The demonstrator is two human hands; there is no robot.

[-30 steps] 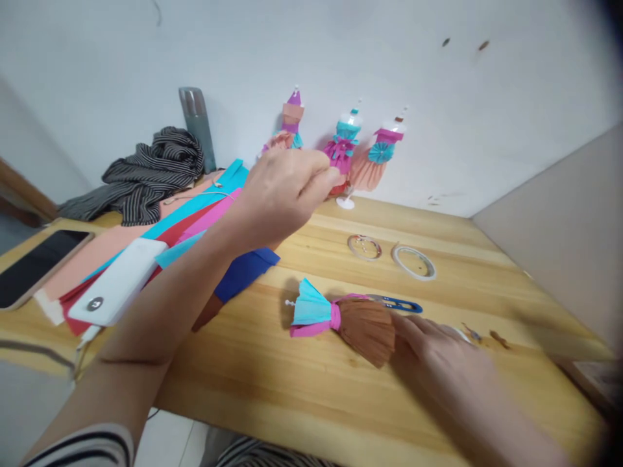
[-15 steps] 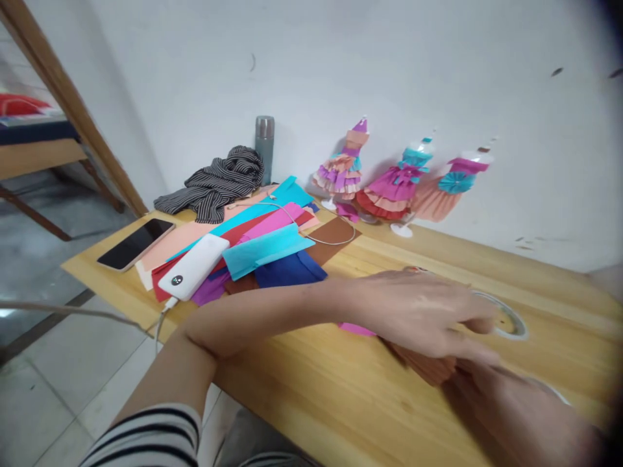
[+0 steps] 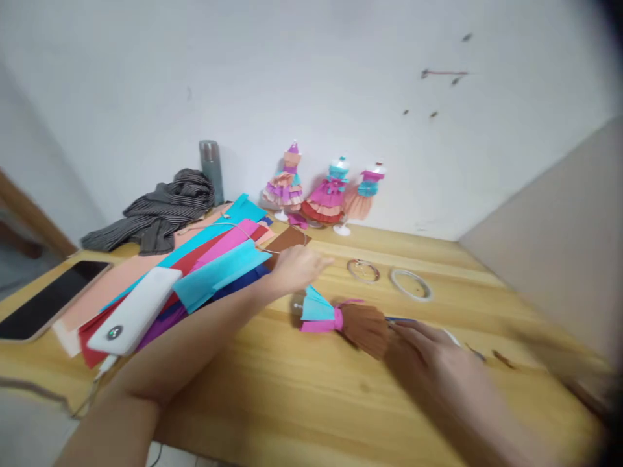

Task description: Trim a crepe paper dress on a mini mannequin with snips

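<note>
A small dress-form doll [image 3: 335, 318] lies on its side on the wooden table, its head end to the left. It wears a turquoise and magenta paper top and a pleated brown paper skirt [image 3: 367, 329]. My right hand [image 3: 433, 357] is closed just past the skirt's hem, apparently around the doll's stand; a white curved edge [image 3: 452, 337] shows behind the hand. A slim blue object [image 3: 402, 319] lies by those fingers, its kind unclear. My left hand [image 3: 299, 266], slightly blurred, hovers by the brown paper sheet [image 3: 287, 241], apart from the doll, a finger stretched out.
Coloured paper sheets [image 3: 221, 272], a white power bank [image 3: 136, 311] and a phone [image 3: 53, 301] are at the left. A striped cloth [image 3: 165, 211] and a flask [image 3: 211, 172] stand behind. Several dressed forms [image 3: 331, 194] line the wall. Two rings [image 3: 411, 285] lie right of centre.
My view has swung to the right. My left hand has left the doll and moved towards the papers, uncovering the doll's top. My right hand stays at the skirt end.
</note>
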